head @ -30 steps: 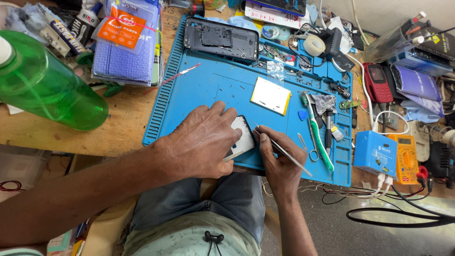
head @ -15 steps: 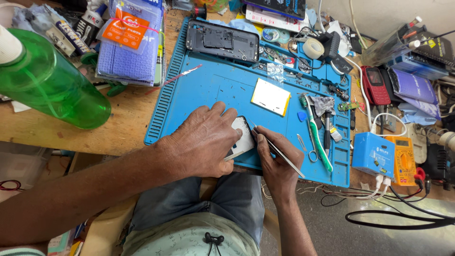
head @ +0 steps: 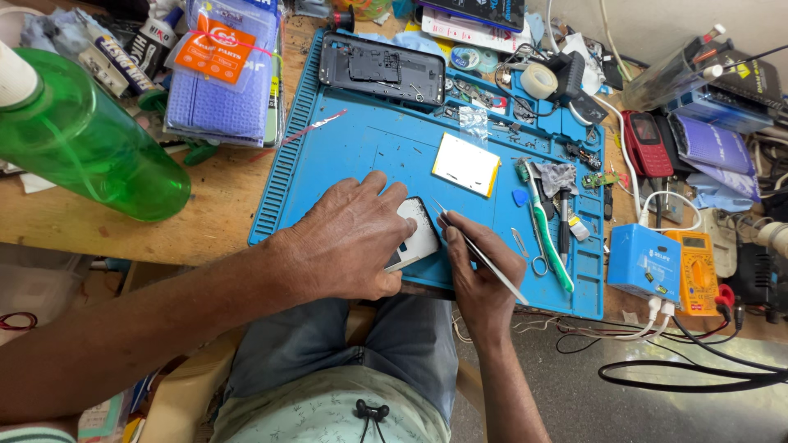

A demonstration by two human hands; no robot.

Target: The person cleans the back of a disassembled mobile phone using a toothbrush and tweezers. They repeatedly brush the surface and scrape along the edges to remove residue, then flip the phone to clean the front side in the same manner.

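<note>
My left hand (head: 349,238) lies flat over a small white phone part (head: 417,238) at the front edge of the blue work mat (head: 369,143), pressing it down and hiding most of it. My right hand (head: 480,275) grips thin metal tweezers (head: 484,258) like a pen. Their tip touches the part's right edge. Further back on the mat lie a black phone frame (head: 373,70) and a white and yellow battery (head: 466,164).
A green plastic bottle (head: 90,148) lies at the left on the wooden bench. A packet of blue cloths (head: 226,74) sits behind it. Right of the mat are a toothbrush (head: 546,226), scissors, a blue box (head: 647,262), an orange multimeter (head: 694,271), a red phone (head: 648,143) and cables.
Both hands stay on the white part with almost no movement. The camera has shifted slightly, so the bottle appears a little further left.
</note>
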